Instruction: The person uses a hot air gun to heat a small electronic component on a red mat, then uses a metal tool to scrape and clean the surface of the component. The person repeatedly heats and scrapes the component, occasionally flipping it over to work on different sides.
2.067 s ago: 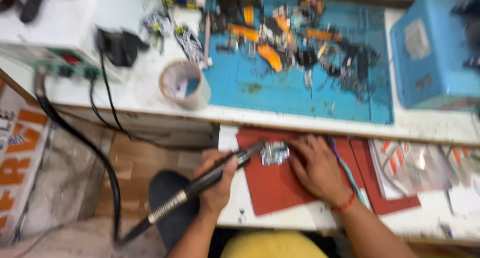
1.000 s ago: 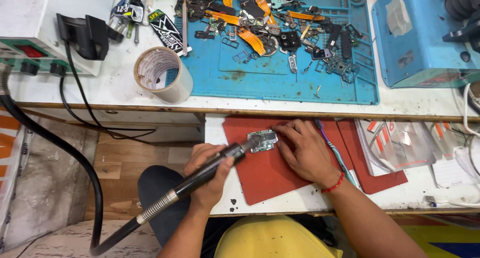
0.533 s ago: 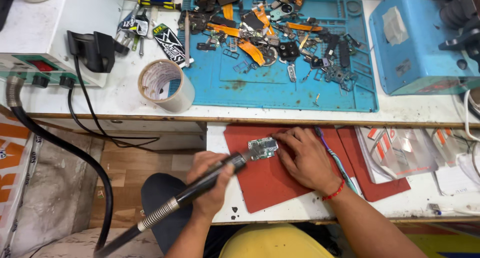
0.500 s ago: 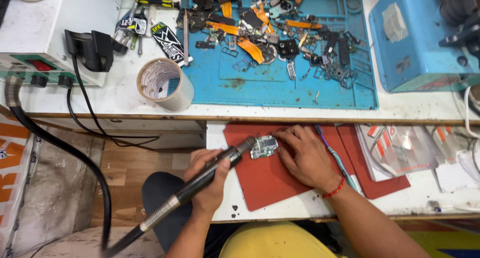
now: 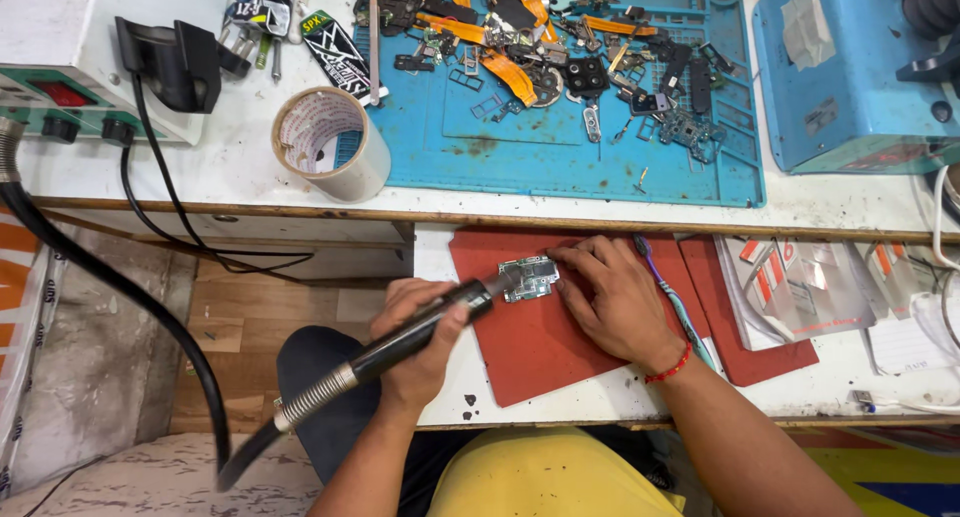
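White and green, a box-shaped machine (image 5: pixel 60 62) sits at the far left of the counter (image 5: pixel 240 167). It has a red switch and dark knobs. A thick black hose (image 5: pixel 110 287) hangs down from it and curves back up to the tool. Next to the machine is a roll of tape (image 5: pixel 330 142), standing on its side. After that comes a blue mat (image 5: pixel 560 162) with lots of tiny phone parts and orange ribbon strips on it.

Lower down, on a pull-out part of the counter, lies a red mat (image 5: pixel 540 337). The left hand (image 5: pixel 420 332) is closed around a black hot air tool (image 5: pixel 400 342). The tool is long and slants from the lower left up to the upper right. Its metal tip points at a small circuit board (image 5: pixel 530 277) and is just beside the board's left edge. I cannot tell if the tip touches it.

The circuit board lies flat near the top of the red mat, between the two hands. It is up and to the right of the left hand, and up and to the left of the right hand (image 5: pixel 615 302). The right hand rests palm down, fingers spread a little, with its fingertips touching the board's right side to hold it down. The right hand is the nearer one to the board.

Right of that hand lies a purple toothbrush (image 5: pixel 675 302). Further right are clear plastic packets (image 5: pixel 800 287), and above them a blue box machine (image 5: pixel 850 77).
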